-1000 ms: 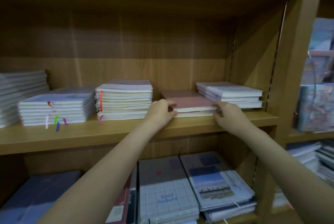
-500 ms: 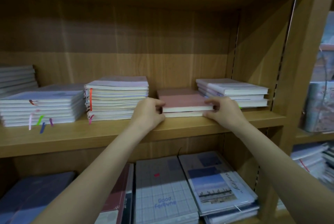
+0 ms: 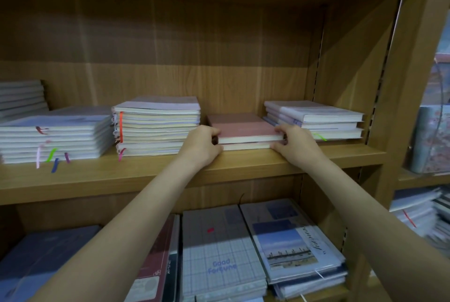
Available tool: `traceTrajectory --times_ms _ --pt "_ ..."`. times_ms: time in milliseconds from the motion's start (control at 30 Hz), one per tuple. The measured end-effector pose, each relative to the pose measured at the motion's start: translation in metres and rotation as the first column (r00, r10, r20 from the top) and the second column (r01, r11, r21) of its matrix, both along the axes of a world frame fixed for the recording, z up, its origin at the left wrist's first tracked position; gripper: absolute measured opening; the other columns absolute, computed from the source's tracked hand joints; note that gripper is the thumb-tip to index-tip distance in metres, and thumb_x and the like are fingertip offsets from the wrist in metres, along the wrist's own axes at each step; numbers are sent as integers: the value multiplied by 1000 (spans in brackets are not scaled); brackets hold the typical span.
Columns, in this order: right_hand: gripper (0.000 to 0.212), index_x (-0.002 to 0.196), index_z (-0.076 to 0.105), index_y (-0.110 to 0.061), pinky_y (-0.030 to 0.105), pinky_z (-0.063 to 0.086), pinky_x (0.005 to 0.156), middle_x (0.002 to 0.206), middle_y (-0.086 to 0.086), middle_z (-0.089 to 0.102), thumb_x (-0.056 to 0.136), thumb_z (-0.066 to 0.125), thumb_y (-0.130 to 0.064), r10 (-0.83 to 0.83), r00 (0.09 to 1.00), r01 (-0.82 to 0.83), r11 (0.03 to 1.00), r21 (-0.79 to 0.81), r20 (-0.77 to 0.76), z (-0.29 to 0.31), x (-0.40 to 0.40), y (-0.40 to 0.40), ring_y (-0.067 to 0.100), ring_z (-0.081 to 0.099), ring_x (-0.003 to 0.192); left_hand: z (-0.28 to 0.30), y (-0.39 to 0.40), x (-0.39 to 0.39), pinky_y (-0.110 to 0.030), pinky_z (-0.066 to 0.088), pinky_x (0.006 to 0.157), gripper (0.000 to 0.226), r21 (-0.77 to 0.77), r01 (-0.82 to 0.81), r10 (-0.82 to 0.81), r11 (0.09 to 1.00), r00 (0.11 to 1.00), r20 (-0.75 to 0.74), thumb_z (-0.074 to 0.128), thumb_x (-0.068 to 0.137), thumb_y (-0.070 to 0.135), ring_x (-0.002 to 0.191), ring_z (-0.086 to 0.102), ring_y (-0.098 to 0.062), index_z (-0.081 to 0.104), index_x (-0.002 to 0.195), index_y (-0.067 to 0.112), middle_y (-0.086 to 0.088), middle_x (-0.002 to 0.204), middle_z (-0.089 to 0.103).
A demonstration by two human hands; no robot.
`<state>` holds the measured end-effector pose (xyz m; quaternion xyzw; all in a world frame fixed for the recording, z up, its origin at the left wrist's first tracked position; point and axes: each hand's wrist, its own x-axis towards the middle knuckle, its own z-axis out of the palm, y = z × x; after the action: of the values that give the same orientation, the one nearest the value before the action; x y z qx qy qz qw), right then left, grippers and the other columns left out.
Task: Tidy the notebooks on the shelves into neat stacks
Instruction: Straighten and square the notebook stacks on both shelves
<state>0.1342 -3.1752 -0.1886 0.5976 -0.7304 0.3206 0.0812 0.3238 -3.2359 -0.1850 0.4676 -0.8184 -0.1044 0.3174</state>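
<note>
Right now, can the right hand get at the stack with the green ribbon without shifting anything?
Probably yes. The right hand grips the pink notebooks, and the green-ribbon stack lies just to its right on the same shelf, front edge exposed, nothing between.

Two hands were in view, the left hand point(image 3: 203, 145) and the right hand point(image 3: 295, 144). The upper shelf point(image 3: 146, 175) carried five stacks of notebooks: a far-left stack point(image 3: 20, 97), a low wide stack point(image 3: 53, 138), a taller stack point(image 3: 155, 126), a pink stack point(image 3: 243, 131) of two, and a right stack point(image 3: 314, 120) of three. Four loose ribbon markers point(image 3: 52, 158) hung from the wide stack. Two shelves showed in this unit.
</note>
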Motion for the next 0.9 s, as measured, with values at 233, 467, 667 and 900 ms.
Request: traceTrajectory --times_ms 233,467,667,900 --pt "41 132 50 -7 31 39 98 124 14 58 92 57 -14 -17 1000 17 998 -56 11 -4 5 5 26 51 117 -2 8 -3 -29 32 104 45 -46 -48 48 998 999 12 55 92 13 127 43 -26 47 136 11 -12 138 48" --pt "39 129 51 -10 22 39 87 121 8 61 91 57 -13 -17 985 81 922 -377 169 -9 -11 52 14 57 107 1 37 -8 -23 28 105 49 -294 35 -50 955 998 -42 48 93 8 126 45 -24 39 141 15 -8 155 18" --pt "52 135 43 -9 29 42 93 126 15 57 88 64 -18 -99 971 172 923 -344 218 2 -76 66 24 54 116 17 39 -80 -27 34 98 47 -179 154 -160 972 987 -21 52 89 12 124 45 -24 47 135 12 -11 132 54" --pt "58 136 38 -9 36 41 95 128 14 44 86 65 -21 -216 976 213 959 -186 0 -2 -110 57 29 48 116 27 19 -137 -36 46 89 59 -36 140 -132 989 976 174 64 78 56 112 54 -21 55 121 16 -1 119 60"
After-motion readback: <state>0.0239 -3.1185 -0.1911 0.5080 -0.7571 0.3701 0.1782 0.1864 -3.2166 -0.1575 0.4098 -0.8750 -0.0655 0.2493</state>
